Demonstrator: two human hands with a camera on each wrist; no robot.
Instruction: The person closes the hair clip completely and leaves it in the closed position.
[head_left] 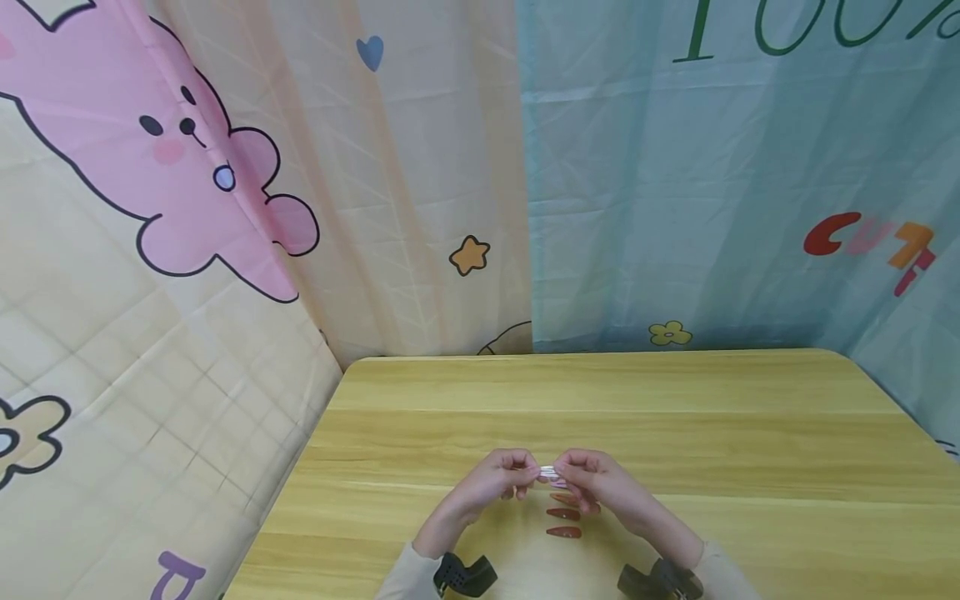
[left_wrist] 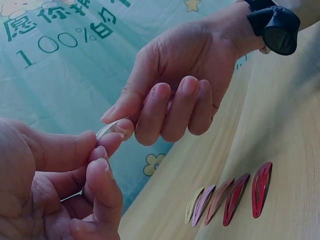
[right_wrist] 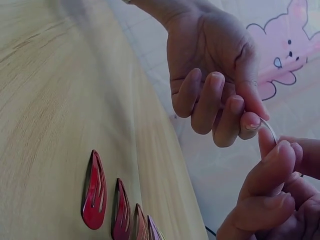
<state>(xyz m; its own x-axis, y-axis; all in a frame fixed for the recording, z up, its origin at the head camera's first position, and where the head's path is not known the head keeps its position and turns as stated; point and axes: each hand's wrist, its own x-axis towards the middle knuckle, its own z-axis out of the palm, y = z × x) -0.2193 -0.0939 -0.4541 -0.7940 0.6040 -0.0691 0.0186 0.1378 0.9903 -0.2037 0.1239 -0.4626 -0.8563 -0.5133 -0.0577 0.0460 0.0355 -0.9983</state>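
A pale whitish snap hair clip (head_left: 550, 472) is held up above the table, spanning the gap between both hands. My left hand (head_left: 487, 485) pinches one end between thumb and forefinger. The other end is pinched by my right hand (head_left: 611, 490), its remaining fingers loosely bent. In the left wrist view the clip (left_wrist: 111, 127) looks bowed, and fingertips cover both its ends. Below the hands, several snap clips lie in a row: a red clip (left_wrist: 262, 190), a dark red clip (left_wrist: 236, 200), a brownish-pink clip (left_wrist: 218, 202), a lilac clip (left_wrist: 203, 205) and a pale yellow clip (left_wrist: 194, 205).
The wood-grain table (head_left: 420, 392) carries the row of clips near its front. Patterned curtains (head_left: 637, 167) hang behind it and along the left side. Each wrist wears a dark camera, such as the left wrist camera (head_left: 467, 577).
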